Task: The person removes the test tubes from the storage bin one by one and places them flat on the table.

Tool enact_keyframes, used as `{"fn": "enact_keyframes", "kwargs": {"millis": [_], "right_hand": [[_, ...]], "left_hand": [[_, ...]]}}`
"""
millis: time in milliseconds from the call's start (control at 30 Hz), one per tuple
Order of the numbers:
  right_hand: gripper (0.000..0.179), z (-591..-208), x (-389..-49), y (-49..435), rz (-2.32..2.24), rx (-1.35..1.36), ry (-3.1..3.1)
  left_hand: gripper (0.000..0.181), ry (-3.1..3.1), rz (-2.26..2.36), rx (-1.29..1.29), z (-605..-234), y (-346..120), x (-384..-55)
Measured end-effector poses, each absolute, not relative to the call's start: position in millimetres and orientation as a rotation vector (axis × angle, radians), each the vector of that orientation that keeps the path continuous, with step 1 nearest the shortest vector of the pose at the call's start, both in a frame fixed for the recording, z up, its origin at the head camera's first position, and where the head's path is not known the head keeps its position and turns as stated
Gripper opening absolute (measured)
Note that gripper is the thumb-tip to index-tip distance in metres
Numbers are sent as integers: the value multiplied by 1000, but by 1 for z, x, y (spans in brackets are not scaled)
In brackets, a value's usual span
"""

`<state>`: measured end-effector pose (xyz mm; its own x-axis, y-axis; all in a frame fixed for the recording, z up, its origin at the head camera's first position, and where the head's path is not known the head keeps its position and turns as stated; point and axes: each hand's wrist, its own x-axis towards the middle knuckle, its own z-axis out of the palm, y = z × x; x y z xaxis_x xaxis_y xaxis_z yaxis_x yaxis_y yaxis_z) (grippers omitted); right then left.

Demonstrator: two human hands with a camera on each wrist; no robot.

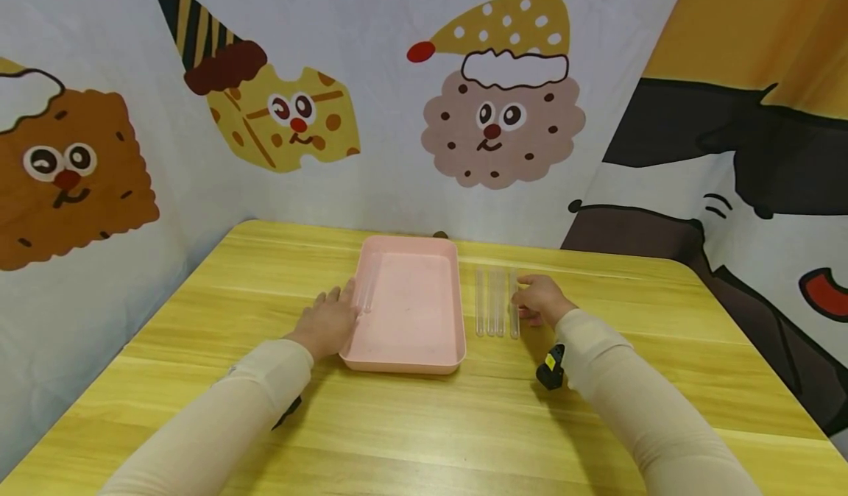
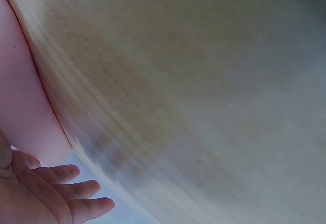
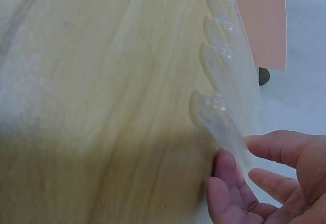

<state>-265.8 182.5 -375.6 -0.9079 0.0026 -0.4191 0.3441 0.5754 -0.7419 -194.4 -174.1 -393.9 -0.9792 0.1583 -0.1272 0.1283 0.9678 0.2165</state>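
My left hand (image 1: 327, 321) rests at the left rim of a pink rectangular tray (image 1: 407, 366), its fingers extended. The left wrist view shows the fingers (image 2: 86, 189) spread beside the tray's wall. Inside the tray, along its left side, lies a clear tube (image 1: 369, 290). To the right of the tray, several clear round-ended test tubes (image 1: 480, 305) lie side by side on the table. With curled fingers my right hand (image 1: 539, 301) pinches the rightmost test tube (image 3: 219, 114) toward its far end. That tube lies slightly apart from the others, its rounded end toward me.
The yellow wood-grain table (image 1: 424, 437) carries the tray and tubes near its far edge. Behind it hangs a white cloth (image 1: 384, 187) printed with cartoon biscuits and cheese. A small dark round thing (image 3: 264, 76) shows beyond the table edge. Black wrist devices (image 1: 551, 367) sit under the sleeves.
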Motion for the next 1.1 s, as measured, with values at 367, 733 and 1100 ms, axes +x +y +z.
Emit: {"fn": "enact_keyframes", "kwargs": {"millis": [367,733,1100], "right_hand": [[66,-377,-270,183,-1245,304,2434],[66,-373,-267,184,-1264,280,2418],[67,-370,-266,187,-1299,268,2401]], "left_hand": [[62,2969,322,205,-396,-175,-195],[61,2969,313,214,-395,-175,-194],[61,2956,318,206,-395,-175,-196]]}}
